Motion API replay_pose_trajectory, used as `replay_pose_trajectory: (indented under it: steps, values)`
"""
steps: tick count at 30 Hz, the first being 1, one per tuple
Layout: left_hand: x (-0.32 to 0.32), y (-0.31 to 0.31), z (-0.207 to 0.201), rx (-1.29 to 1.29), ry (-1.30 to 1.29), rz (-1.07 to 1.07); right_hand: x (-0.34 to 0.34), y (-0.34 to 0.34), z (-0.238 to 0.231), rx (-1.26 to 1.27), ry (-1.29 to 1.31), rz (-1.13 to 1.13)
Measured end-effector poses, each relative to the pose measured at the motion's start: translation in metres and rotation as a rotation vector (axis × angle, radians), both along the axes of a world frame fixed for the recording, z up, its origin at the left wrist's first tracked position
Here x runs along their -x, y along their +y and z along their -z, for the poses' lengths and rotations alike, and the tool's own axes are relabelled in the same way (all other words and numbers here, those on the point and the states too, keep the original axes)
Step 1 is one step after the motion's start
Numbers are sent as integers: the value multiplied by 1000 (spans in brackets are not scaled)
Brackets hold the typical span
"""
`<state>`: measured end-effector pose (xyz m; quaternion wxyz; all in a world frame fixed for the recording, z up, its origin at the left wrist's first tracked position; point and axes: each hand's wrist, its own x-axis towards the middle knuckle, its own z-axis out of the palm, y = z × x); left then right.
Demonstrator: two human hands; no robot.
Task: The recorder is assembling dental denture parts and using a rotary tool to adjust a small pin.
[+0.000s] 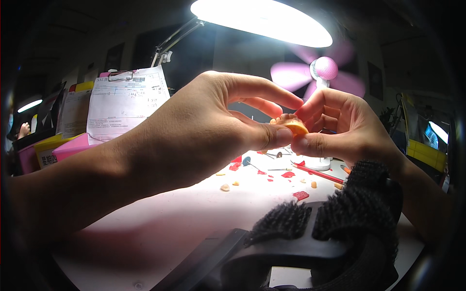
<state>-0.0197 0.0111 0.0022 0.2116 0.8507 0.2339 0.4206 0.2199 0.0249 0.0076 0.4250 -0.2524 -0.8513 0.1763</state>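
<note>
Both of my hands hold up a small orange-yellow dental model with a row of teeth along its top. From the left, my left hand pinches it, the thumb on its near side and the index finger arched above. My right hand grips its right end with thumb and fingertips, its other fingers curled behind. Fingers cover parts of the model. On the white table below lie red wax-like scraps, small tooth-coloured pieces, a blue disc-headed tool and a red pencil.
Overhead glows a bright lamp. A pink fan stands behind my hands. On the left, a clipboard with paper rises from pink and yellow bins. Black bristly gear fills the lower right foreground; a yellow bin is far right.
</note>
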Motion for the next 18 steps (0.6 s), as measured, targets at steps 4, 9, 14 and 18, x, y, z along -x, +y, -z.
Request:
replay_pose_trajectory:
  steps: [4,9,14,18]
  values:
    - [-3,12,-7,18,26,11,-2,3,-1,48,40,16]
    - [0,-4,2,4,-10,-37,0,-3,0,33,10,-19]
    - [-1,5,-5,61,13,-6,-2,7,0,9,4,6]
    - [2,-6,-1,262,-75,25,1,-5,-1,86,1,10]
